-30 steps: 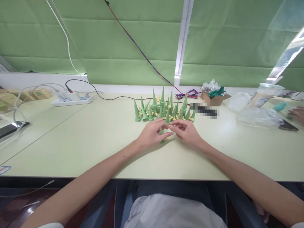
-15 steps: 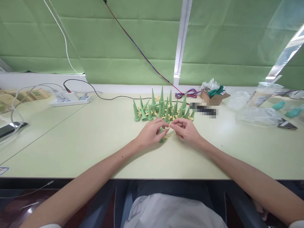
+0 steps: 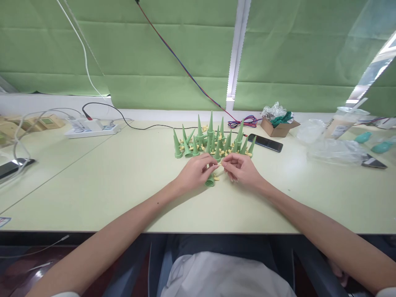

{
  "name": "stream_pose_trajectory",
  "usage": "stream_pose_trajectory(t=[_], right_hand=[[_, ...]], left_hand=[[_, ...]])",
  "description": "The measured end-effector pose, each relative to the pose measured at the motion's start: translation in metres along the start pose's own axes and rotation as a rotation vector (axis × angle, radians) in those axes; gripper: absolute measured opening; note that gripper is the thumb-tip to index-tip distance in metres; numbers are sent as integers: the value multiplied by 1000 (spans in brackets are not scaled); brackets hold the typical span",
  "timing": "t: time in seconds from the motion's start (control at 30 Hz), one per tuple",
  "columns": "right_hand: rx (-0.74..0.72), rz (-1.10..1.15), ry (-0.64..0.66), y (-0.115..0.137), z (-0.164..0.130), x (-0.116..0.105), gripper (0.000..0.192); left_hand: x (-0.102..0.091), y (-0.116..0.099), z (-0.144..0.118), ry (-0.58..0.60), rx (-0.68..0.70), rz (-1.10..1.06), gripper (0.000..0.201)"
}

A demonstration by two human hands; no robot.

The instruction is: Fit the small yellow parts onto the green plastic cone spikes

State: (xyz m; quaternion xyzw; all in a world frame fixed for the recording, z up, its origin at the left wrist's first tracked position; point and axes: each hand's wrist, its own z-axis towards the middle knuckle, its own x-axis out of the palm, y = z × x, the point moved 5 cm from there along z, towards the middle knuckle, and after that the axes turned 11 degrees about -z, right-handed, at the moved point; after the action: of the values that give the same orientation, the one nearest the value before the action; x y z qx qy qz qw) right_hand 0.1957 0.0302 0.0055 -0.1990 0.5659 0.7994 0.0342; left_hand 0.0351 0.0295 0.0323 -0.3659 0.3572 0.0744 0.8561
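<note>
My left hand (image 3: 198, 170) and my right hand (image 3: 239, 168) meet fingertip to fingertip above the table, in front of a cluster of green cones (image 3: 210, 126). Pinched between their fingers is a small pale yellow piece (image 3: 220, 164), too small to make out its kind. Both hands are closed on it. Just under my left hand lies a green cone (image 3: 210, 181), tipped with its hollow base towards me. A second small yellow piece (image 3: 216, 178) rests beside that cone. More yellow pieces lie among the standing cones.
A black phone (image 3: 265, 142) lies right of the cones. Behind it are a cardboard box (image 3: 280, 129) and coiled wires (image 3: 244, 121). A drink cup (image 3: 340, 123) and plastic bag (image 3: 337, 152) stand at the right. At the left is a power strip (image 3: 93, 131) with cables.
The cone under my left hand has tipped, so that its hollow base shows more. My hands have shifted only slightly and still pinch the yellow piece.
</note>
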Motion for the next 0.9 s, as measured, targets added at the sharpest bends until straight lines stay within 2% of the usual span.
stream_pose_trajectory(t=[0.13, 0.2, 0.37, 0.47, 0.6, 0.9], right_hand=[[4, -19, -105, -2, 1, -6, 32], [7, -33, -149, -2, 1, -9, 32], [7, -60, -214, -1, 1, -13, 31], [-1, -71, -212, -2, 0, -13, 30], [-16, -111, -195, -1, -1, -12, 27], [-62, -187, -160, 5, -3, -8, 17]], left_hand=[[-1, 4, 0, 42, -195, 0, 44], [0, 7, -2, 74, -255, 11, 45], [8, 10, -6, 185, -299, 2, 41], [9, 8, -6, 198, -278, -20, 33], [6, 7, -4, 141, -250, -32, 20], [-6, 7, -2, -133, -203, -52, 23]])
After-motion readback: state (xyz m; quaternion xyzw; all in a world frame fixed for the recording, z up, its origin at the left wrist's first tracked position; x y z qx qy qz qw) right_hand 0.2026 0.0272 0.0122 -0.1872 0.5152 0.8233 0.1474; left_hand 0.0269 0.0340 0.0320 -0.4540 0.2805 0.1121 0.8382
